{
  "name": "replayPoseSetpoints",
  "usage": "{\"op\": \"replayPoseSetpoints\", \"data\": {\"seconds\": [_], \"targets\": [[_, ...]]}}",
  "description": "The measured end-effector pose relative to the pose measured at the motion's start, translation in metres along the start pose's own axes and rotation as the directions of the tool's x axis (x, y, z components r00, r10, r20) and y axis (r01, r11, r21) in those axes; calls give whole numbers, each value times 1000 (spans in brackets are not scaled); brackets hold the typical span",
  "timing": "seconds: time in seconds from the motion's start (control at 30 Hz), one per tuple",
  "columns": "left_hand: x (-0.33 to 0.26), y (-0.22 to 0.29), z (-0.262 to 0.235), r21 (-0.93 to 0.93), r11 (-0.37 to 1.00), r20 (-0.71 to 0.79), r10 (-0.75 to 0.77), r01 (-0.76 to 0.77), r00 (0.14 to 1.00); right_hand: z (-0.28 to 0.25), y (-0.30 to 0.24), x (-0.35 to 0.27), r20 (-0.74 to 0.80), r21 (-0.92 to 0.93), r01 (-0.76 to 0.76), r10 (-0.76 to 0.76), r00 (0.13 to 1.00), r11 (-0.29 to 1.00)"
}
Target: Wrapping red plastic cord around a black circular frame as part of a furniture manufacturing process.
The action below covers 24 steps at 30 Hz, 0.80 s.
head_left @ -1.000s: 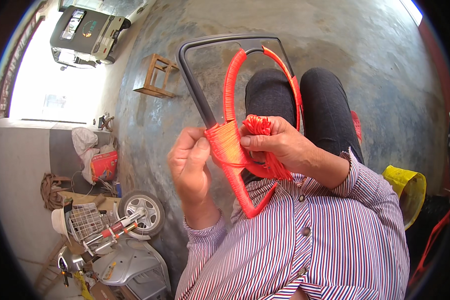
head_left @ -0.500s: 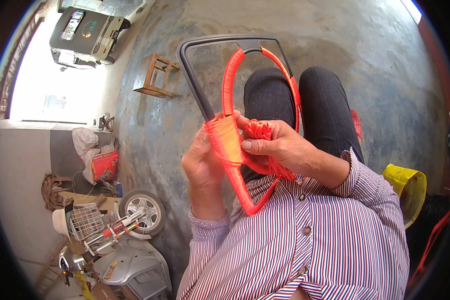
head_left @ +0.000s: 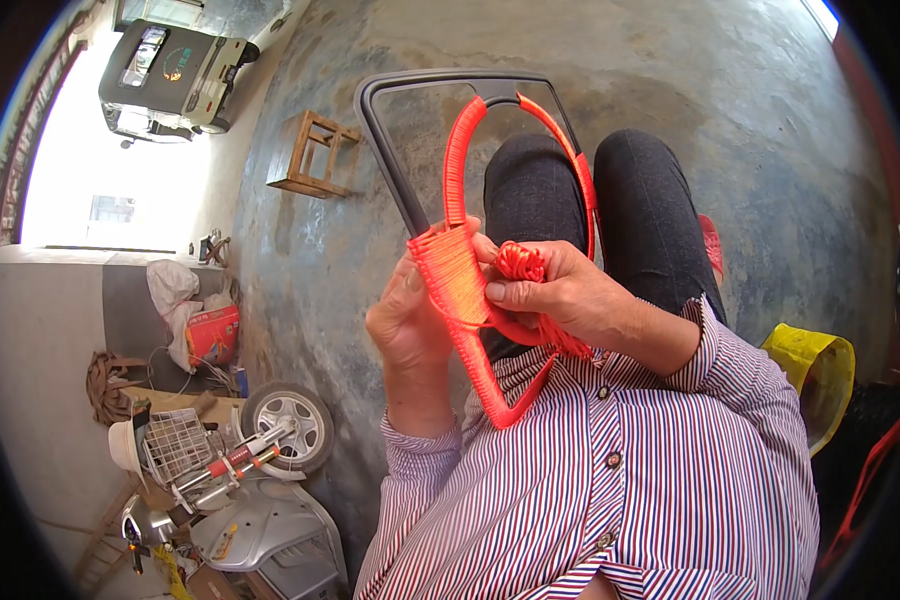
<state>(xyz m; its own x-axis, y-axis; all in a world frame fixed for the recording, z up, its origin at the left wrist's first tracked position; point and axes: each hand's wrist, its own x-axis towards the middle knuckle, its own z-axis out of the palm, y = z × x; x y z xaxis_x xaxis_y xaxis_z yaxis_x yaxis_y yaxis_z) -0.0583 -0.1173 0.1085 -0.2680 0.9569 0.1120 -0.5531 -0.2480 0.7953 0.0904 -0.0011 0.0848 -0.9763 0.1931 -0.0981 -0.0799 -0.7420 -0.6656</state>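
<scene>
A black frame with rounded corners lies over my lap, its lower part tightly wound in orange-red cord. A ring, bound in the same cord except for a short dark stretch at its top, sits inside it. My left hand is closed round the wound part from the left, some fingers hidden behind it. A looped bundle of red cord is pinched in my right hand, close against the winding. More cord hangs below that hand, and a strand crosses the wound part.
A wooden stool lies on the concrete floor at upper left. At lower left are a loose wheel, a wire basket and silver vehicle parts. A yellow container stands at right. A three-wheeled vehicle is outside.
</scene>
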Motion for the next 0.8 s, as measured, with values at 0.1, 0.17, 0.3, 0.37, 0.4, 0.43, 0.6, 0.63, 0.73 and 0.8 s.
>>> {"op": "replayPoseSetpoints", "data": {"seconds": [0.1, 0.17, 0.3, 0.37, 0.4, 0.43, 0.6, 0.63, 0.73, 0.8], "targets": [[2, -2, 2, -24, 1000, 25, 10, -10, 1000, -1, -4, -1, -18, -98, 21, -23, 1000, 995], [5, -3, 6, -31, 999, 52, 13, -11, 999, -7, -3, -1, -17, -143, 50, -53, 998, 989], [9, -9, 10, -75, 997, 89, -11, 17, 996, -15, -9, -6, -71, -232, 93, -113, 991, 968], [13, -12, 12, -73, 997, 112, -25, 33, 993, -20, -13, -10, -96, -254, 133, -161, 982, 958], [18, -14, 15, -45, 998, 139, -27, 33, 990, -21, -16, -14, -120, -198, 149, -175, 977, 969], [25, -14, 20, -17, 999, 167, -29, 32, 986, -22, -20, -18, -144, -142, 167, -188, 972, 976], [67, -6, 67, 105, 994, 277, -22, -7, 961, -31, -49, -41, -284, -35, 363, -357, 890, 931], [75, -3, 81, 97, 993, 309, 28, -60, 951, -37, -52, -44, -256, -21, 390, -382, 888, 920], [86, 12, 117, 164, 981, 318, 46, -103, 947, -41, -52, -49, -381, -38, 451, -431, 818, 892], [99, 12, 124, 195, 967, 359, 85, -164, 929, -49, -53, -54, -351, -68, 465, -458, 817, 883]]}}
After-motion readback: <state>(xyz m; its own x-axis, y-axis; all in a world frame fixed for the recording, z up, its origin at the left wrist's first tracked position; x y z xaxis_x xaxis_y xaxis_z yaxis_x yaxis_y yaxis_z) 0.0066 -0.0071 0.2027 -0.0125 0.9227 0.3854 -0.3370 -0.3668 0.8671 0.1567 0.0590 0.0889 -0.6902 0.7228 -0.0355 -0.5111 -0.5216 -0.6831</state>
